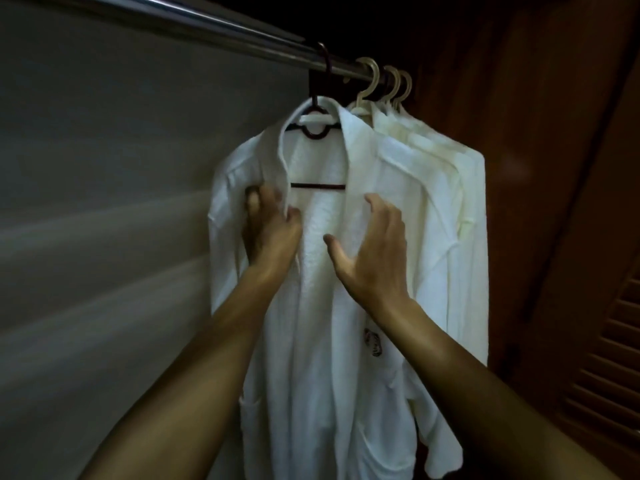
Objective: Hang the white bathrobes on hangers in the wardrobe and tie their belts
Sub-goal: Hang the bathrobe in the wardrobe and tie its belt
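Upper left: rail point(173, 20). Centre: front bathrobe point(322, 341) on a dark hanger point(316, 134). The left hand point(270, 230) has its fingers curled round the lapel left of the opening. The right hand point(374, 254), fingers spread apart and holding nothing, is at the other lapel; contact unclear. Right of centre: further bathrobes point(450, 188) on cream hangers point(372, 83).

A white bathrobe point(322, 341) hangs at centre on a dark hanger point(316, 133) hooked over the metal rail point(207, 27), which runs from 10 to 1 o'clock. The left hand point(270, 226) grips its lapel at 9 o'clock of centre. The right hand point(374, 251), fingers spread, is at the opposite lapel. More robes point(450, 202) hang on cream hangers point(372, 81) at 2 o'clock, and a louvred door point(609, 341) stands at 4 o'clock.
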Demonstrator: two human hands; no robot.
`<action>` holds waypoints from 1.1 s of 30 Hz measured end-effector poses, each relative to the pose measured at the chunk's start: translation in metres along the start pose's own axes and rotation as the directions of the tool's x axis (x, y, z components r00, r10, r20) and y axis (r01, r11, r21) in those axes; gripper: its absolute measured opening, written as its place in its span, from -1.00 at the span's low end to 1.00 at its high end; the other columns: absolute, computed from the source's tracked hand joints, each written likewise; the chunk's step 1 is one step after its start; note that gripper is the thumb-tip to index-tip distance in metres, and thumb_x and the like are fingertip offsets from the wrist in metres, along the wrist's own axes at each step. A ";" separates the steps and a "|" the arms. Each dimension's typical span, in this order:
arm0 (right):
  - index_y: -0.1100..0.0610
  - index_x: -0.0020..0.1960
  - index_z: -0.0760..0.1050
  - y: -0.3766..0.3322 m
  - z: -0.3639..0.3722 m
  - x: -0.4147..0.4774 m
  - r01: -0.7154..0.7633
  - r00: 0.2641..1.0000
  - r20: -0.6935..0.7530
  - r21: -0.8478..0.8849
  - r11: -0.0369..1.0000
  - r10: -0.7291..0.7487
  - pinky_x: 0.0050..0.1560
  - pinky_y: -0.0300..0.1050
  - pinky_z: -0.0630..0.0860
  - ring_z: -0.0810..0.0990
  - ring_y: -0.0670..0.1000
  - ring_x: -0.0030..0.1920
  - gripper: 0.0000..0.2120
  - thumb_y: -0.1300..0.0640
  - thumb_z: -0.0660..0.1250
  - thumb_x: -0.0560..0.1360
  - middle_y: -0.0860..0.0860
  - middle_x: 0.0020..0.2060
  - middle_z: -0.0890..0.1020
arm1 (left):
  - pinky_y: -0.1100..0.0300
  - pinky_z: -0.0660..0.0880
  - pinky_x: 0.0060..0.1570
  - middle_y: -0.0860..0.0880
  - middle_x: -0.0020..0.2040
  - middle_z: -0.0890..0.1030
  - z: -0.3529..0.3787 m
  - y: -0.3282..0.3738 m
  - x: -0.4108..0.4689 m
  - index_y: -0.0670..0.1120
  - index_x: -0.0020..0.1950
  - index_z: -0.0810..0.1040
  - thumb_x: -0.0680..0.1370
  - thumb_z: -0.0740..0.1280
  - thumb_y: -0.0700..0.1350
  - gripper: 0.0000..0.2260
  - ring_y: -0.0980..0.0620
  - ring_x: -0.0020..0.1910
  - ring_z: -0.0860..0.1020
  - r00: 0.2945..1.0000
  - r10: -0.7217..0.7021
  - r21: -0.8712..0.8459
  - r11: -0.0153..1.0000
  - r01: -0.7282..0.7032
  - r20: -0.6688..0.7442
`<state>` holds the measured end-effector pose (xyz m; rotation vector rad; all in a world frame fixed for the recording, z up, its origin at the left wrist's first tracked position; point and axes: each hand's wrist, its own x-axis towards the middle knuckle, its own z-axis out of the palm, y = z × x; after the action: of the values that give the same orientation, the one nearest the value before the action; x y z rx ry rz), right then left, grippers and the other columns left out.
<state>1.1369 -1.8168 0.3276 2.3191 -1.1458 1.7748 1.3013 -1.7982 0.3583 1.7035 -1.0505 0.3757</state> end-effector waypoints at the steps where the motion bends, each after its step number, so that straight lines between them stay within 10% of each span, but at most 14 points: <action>1: 0.15 0.51 0.26 -0.005 0.003 0.007 0.010 1.000 -0.009 0.018 1.000 -0.009 0.29 -0.06 0.45 0.43 0.06 0.31 -0.23 -0.17 0.46 0.45 0.08 0.37 0.40 | 0.11 0.34 -0.01 -0.10 0.29 0.48 -0.004 0.007 0.009 -0.05 0.27 0.46 0.64 0.23 0.01 -0.75 -0.14 0.18 0.52 1.000 0.008 0.037 0.999 -0.009 0.012; 5: 0.17 0.48 0.30 -0.015 0.014 0.025 0.010 1.000 0.001 0.197 0.980 -0.011 0.11 -0.14 0.54 0.50 -0.01 0.15 -0.43 0.28 0.35 0.51 0.07 0.31 0.41 | 0.08 0.49 0.01 -0.08 -0.01 0.63 -0.019 0.033 0.008 -0.13 0.00 0.59 0.68 0.19 -0.04 -0.76 -0.03 0.01 0.58 0.990 0.139 -0.156 0.977 -0.143 -0.034; 10: 0.12 0.50 0.29 -0.011 0.025 0.027 -0.004 0.999 0.051 0.206 0.979 -0.006 0.09 -0.29 0.37 0.46 -0.07 0.11 -0.45 0.24 0.33 0.54 0.05 0.29 0.41 | 0.40 0.28 -0.28 0.12 -0.31 0.46 -0.016 0.021 -0.031 0.08 -0.28 0.36 0.68 0.22 -0.09 -0.67 0.26 -0.31 0.44 0.980 0.189 -0.293 0.942 -0.163 0.061; 15: 0.14 0.47 0.34 0.009 0.024 0.009 0.007 0.999 0.032 0.235 0.972 -0.015 0.10 -0.58 0.32 0.43 -0.21 0.13 -0.45 0.27 0.37 0.52 0.03 0.27 0.42 | 0.38 0.31 -0.26 0.06 -0.24 0.50 -0.012 -0.013 -0.029 -0.05 -0.16 0.46 0.62 0.30 -0.02 -0.81 0.20 -0.27 0.48 0.997 0.032 -0.256 0.967 -0.015 0.063; 21: 0.19 0.29 0.41 0.050 0.026 -0.043 -0.126 0.978 0.176 0.069 0.990 0.112 -0.02 0.02 0.51 0.52 0.12 0.06 -0.63 0.29 0.28 0.49 0.12 0.11 0.52 | -0.01 0.51 0.10 -0.15 0.17 0.49 0.021 -0.046 -0.042 -0.15 0.14 0.43 0.50 0.38 -0.02 -0.69 -0.20 0.10 0.55 0.979 -0.188 -0.081 0.978 0.195 0.084; 28: 0.21 0.26 0.50 0.084 0.004 -0.079 -0.141 0.961 0.243 0.014 0.990 0.133 0.06 -0.24 0.36 0.53 0.12 0.10 -0.74 0.25 0.28 0.58 0.18 0.13 0.57 | 0.01 0.54 -0.04 -0.27 -0.04 0.62 0.045 -0.152 -0.135 -0.25 0.03 0.58 0.40 0.22 -0.14 -0.71 -0.29 -0.04 0.62 0.883 -0.371 0.110 0.929 0.354 0.288; 33: 0.22 0.18 0.53 0.091 0.004 -0.099 -0.134 0.949 0.284 -0.034 0.990 0.138 -0.01 -0.19 0.39 0.58 0.10 0.01 -0.82 0.21 0.27 0.62 0.14 0.03 0.60 | 0.02 0.42 0.34 -0.21 0.36 0.53 0.027 -0.209 -0.210 -0.20 0.46 0.46 0.65 0.26 -0.15 -0.63 -0.24 0.31 0.52 0.717 -0.538 0.122 0.829 0.546 0.444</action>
<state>1.0811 -1.8318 0.2057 2.6119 -1.3810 1.4929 1.3414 -1.7123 0.0766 2.0432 -0.8073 -0.4495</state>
